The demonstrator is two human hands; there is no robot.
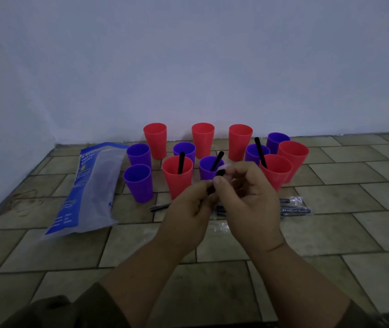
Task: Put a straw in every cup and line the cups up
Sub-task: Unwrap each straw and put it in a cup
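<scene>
Step in hand, my read: unwrapping a fourth straw, not yet inserting. Nearest, both forearms come in over the near edge of the floor (330, 235) and meet mid-view. The left hand (188, 207) has curled fingers, with thumb and forefinger pinching the lower part of the held straw (220, 173). The right hand (250, 197) pinches the same straw higher up, fingers curled over a whitish bit at its top end. That bit looks like clear wrapper (227, 167), can't tell for sure. The straw is off the floor, just in front of the cup cluster. Just beyond the hands, flat on the tiles, lie wrapped straws (294, 210), partly hidden. Toward the left wall corner lies a blue bag (89, 185). Then the cups: a loose cluster, no line. Loaded with one black straw each: front red cup (177, 183), middle purple cup (206, 170), right red cup (278, 172). Nine have no straw: five purple and four red, three of the red along the far edge by the wall (188, 67). Next move calls for getting the wrapper fully off and dropping it clear of the cups. Then one hand carries the straw to a strawless cup, e.g. the front-left purple cup (138, 185), and lowers it end-first. The cups look light, so a knocked rim would likely tip one. Lining up comes after.
</scene>
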